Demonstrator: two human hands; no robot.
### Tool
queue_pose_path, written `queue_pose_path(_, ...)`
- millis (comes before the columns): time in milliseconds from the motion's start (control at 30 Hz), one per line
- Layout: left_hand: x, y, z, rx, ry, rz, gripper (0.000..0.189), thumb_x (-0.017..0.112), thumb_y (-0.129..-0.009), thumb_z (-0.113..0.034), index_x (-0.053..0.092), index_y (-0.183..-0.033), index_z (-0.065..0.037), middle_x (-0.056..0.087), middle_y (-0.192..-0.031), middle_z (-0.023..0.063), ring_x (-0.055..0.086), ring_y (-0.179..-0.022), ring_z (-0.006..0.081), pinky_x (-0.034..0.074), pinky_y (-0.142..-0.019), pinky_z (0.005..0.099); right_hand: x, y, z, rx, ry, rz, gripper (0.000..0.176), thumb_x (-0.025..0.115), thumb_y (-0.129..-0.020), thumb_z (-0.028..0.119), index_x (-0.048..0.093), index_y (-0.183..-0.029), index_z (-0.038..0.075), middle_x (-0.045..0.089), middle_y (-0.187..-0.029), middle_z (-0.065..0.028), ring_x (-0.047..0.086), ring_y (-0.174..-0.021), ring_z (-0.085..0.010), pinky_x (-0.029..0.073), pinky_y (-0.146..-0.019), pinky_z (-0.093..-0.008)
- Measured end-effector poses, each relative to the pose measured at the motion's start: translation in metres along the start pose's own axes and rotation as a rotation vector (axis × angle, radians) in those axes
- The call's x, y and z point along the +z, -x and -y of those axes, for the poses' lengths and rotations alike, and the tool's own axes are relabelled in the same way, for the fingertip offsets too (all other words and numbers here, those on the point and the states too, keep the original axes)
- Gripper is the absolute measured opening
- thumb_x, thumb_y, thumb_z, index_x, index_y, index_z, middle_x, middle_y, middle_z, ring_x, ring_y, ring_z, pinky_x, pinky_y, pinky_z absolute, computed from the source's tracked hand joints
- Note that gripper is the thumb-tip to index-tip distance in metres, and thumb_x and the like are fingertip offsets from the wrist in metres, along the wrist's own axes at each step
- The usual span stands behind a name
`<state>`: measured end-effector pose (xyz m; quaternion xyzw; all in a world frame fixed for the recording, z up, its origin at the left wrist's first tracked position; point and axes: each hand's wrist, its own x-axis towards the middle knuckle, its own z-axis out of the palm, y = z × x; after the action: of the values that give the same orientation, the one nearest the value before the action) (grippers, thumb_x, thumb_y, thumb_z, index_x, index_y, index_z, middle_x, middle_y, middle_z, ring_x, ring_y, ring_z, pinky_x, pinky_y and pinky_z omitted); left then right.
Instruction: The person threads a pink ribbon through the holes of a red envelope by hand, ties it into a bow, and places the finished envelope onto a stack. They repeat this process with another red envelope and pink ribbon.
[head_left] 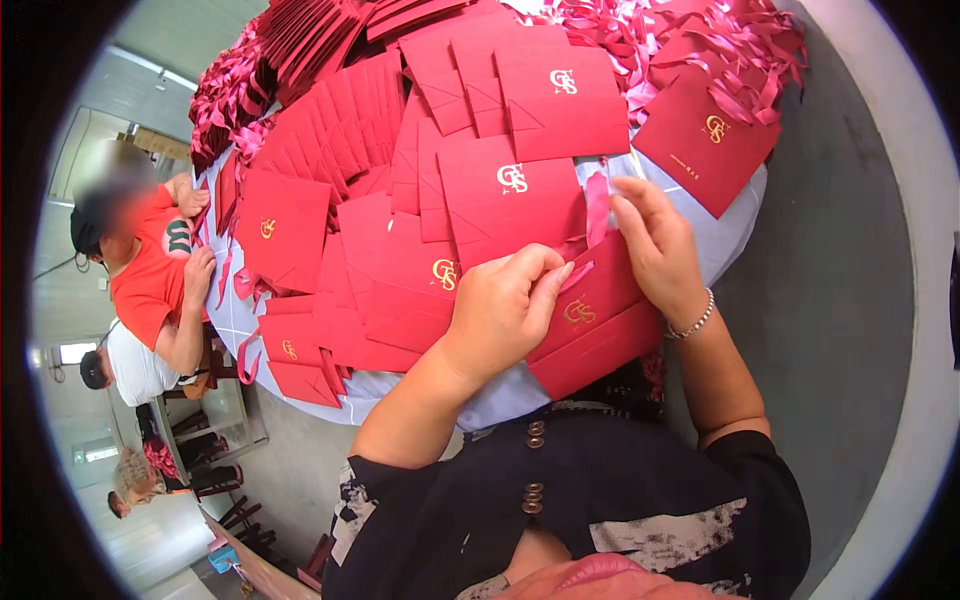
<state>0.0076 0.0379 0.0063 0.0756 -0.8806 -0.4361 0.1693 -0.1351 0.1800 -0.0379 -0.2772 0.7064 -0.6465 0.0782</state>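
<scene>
A red paper gift bag (590,350) with a gold logo lies flat before me at the table's edge. At its top edge my left hand (505,305) is closed, thumb and forefinger pinching a pink ribbon (578,277). Just right of it, my right hand (655,240) has its thumb and fingers bent together at the side of the upright part of that ribbon (597,210); the exact contact is hard to see. Under and beyond my left hand are overlapping red bags (512,215) with silver or gold logos.
Fanned stacks of red bags (330,125) cover the round table with its pale cloth (735,235). Heaps of pink ribbon (735,50) lie on bags at the far right. A person in an orange shirt (150,250) works at the left edge; others sit behind.
</scene>
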Motion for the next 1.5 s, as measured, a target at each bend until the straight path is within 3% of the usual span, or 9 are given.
queue_pose_path(67,-0.003,-0.001,0.003,-0.029,0.048,-0.016,0.007,0.067,-0.095,-0.005,0.066,-0.092,0.002,0.066,-0.071,0.0071,0.06,-0.064,0.0089,0.047,-0.059,0.0262,-0.008,0.002,0.022,0.037,-0.01,-0.016,0.03,0.074,-0.09,0.009,0.064,-0.116,-0.002,0.068,-0.095,-0.014,0.069,-0.079,-0.0293,0.056,-0.071,-0.0343)
queue_pose_path(133,-0.006,-0.003,0.006,-0.135,0.163,0.021,0.007,0.066,-0.096,-0.005,0.066,-0.093,0.002,0.066,-0.073,0.0032,0.058,-0.066,0.0058,0.046,-0.06,0.024,-0.016,0.002,0.033,-0.64,0.428,-0.075,0.03,0.078,-0.082,0.004,0.066,-0.109,0.0,0.067,-0.1,-0.0132,0.067,-0.081,-0.0286,0.055,-0.071,-0.0355)
queue_pose_path(533,-0.006,-0.005,0.02,-0.375,0.406,0.147,0.007,0.063,-0.098,-0.004,0.066,-0.099,0.002,0.067,-0.084,-0.0016,0.057,-0.075,0.0017,0.047,-0.066,0.02,-0.004,0.02,0.018,-0.919,0.625,0.304,0.024,0.069,-0.073,0.008,0.068,-0.095,-0.001,0.066,-0.096,-0.0128,0.066,-0.078,-0.0259,0.055,-0.065,-0.0342)
queue_pose_path(767,-0.01,-0.005,0.013,-0.283,0.34,0.106,0.008,0.064,-0.098,-0.005,0.065,-0.098,0.003,0.067,-0.08,-0.0013,0.056,-0.075,0.0017,0.047,-0.065,0.0206,0.004,0.019,0.016,-0.718,0.424,0.08,0.028,0.079,-0.071,-0.002,0.066,-0.096,0.0,0.065,-0.097,-0.0137,0.065,-0.083,-0.029,0.055,-0.07,-0.0364)
queue_pose_path(967,-0.009,-0.003,0.0,-0.189,0.344,0.128,0.01,0.066,-0.096,-0.007,0.067,-0.097,0.003,0.069,-0.079,0.0016,0.059,-0.072,0.0037,0.048,-0.063,0.0219,-0.029,0.027,0.008,0.345,-0.135,0.42,0.028,0.077,-0.088,0.011,0.067,-0.111,-0.001,0.067,-0.093,-0.0019,0.057,-0.079,-0.0075,0.048,-0.07,-0.0248)
queue_pose_path(1033,-0.007,-0.001,0.002,-0.09,0.305,0.094,0.011,0.068,-0.095,-0.006,0.068,-0.103,0.002,0.071,-0.084,0.0023,0.06,-0.07,0.0048,0.048,-0.062,0.0217,-0.043,0.023,0.018,0.396,-0.158,0.487,0.019,0.071,-0.093,0.009,0.068,-0.109,-0.001,0.067,-0.091,0.0028,0.056,-0.079,-0.0033,0.047,-0.071,-0.021)
queue_pose_path(1200,-0.008,-0.012,0.006,0.109,0.24,-0.319,0.023,0.072,-0.089,-0.003,0.066,-0.111,0.0,0.072,-0.106,0.0094,0.068,-0.092,0.015,0.054,-0.077,0.0279,-0.075,0.01,0.045,0.042,-0.15,-0.05,0.013,0.067,-0.094,-0.002,0.068,-0.107,-0.001,0.068,-0.096,0.0012,0.059,-0.085,-0.0042,0.047,-0.075,-0.0196)
queue_pose_path(1367,-0.003,-0.003,0.006,-0.125,0.501,-0.084,0.029,0.073,-0.089,-0.003,0.066,-0.117,-0.001,0.072,-0.111,0.01,0.068,-0.101,0.0147,0.054,-0.079,0.0254,-0.082,0.006,0.061,-0.358,0.22,-0.268,0.016,0.075,-0.084,-0.007,0.069,-0.097,-0.001,0.066,-0.087,-0.0036,0.057,-0.072,-0.007,0.046,-0.065,-0.0211)
queue_pose_path(1500,-0.003,0.003,-0.005,-0.007,0.443,0.187,0.1,0.086,-0.078,-0.019,0.025,-0.157,-0.007,0.052,-0.145,0.0178,0.059,-0.123,0.025,0.051,-0.095,0.0368,-0.039,0.023,0.084,-0.63,0.588,-0.299,0.021,0.08,-0.079,-0.002,0.07,-0.097,0.001,0.066,-0.08,-0.0092,0.06,-0.06,-0.0197,0.049,-0.055,-0.0293)
